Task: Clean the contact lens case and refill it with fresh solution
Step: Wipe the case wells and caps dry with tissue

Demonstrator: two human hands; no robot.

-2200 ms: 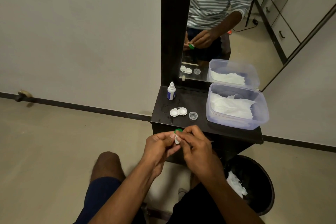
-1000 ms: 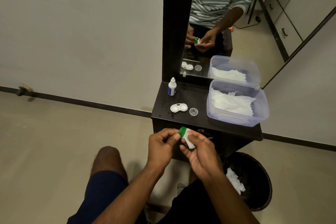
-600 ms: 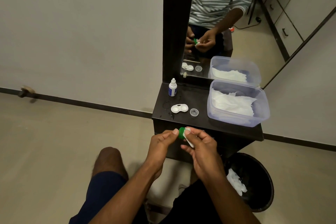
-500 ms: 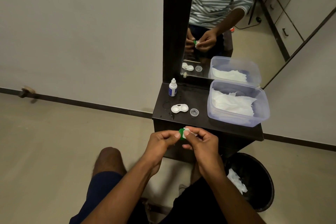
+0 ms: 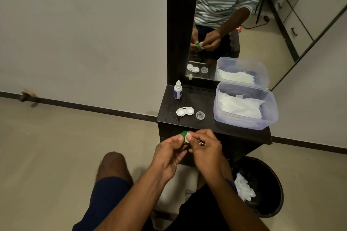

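My left hand (image 5: 168, 153) pinches a small green lens-case cap (image 5: 184, 133) just in front of the dark table (image 5: 206, 125). My right hand (image 5: 205, 149) presses a scrap of white tissue (image 5: 187, 137) against the cap. The white double-well lens case (image 5: 185, 111) lies open on the table with no caps on it. A clear cap (image 5: 200, 115) sits just to its right. The small white solution bottle (image 5: 177, 90) with a blue label stands upright at the back left, near the mirror (image 5: 234, 15).
A clear plastic tub (image 5: 270, 118) holding white tissues takes up the table's right side. A black waste bin (image 5: 266, 184) with a crumpled tissue inside stands on the floor to the lower right. My knees are below the table edge.
Both hands stay together at the table's front edge. The tissue in my right hand has shifted against the green cap, and the cap has turned a little in my left fingers.
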